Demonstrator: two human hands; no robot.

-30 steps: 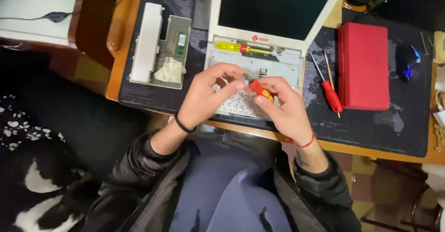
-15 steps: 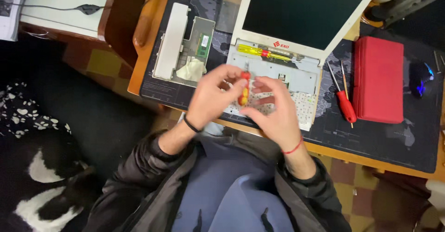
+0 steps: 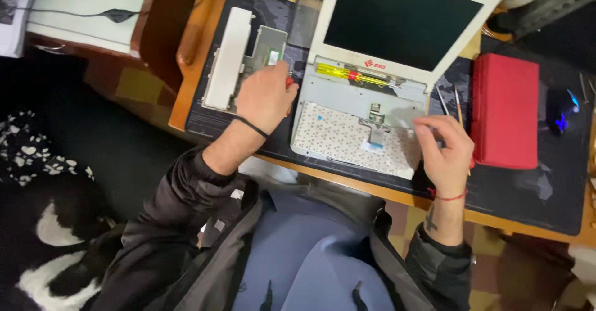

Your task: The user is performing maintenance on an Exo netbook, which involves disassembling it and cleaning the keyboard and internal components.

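A dark mat [image 3: 397,180] covers a wooden desk [image 3: 192,56], with a white part [image 3: 228,59] and a greenish board [image 3: 268,47] lying at its left end. The left hand [image 3: 266,97] sits just right of that board, curled shut around a small red-tipped tool [image 3: 289,81] that barely shows, beside the opened white laptop [image 3: 372,100] whose base holds a yellow screwdriver [image 3: 347,75] and a loose keyboard sheet [image 3: 347,140]. The right hand [image 3: 446,149] rests on the laptop's right front corner, fingers bent and pinched, though whether it grips anything I cannot tell, with 2 thin tools [image 3: 448,100] and a red case [image 3: 504,118] just beyond it.
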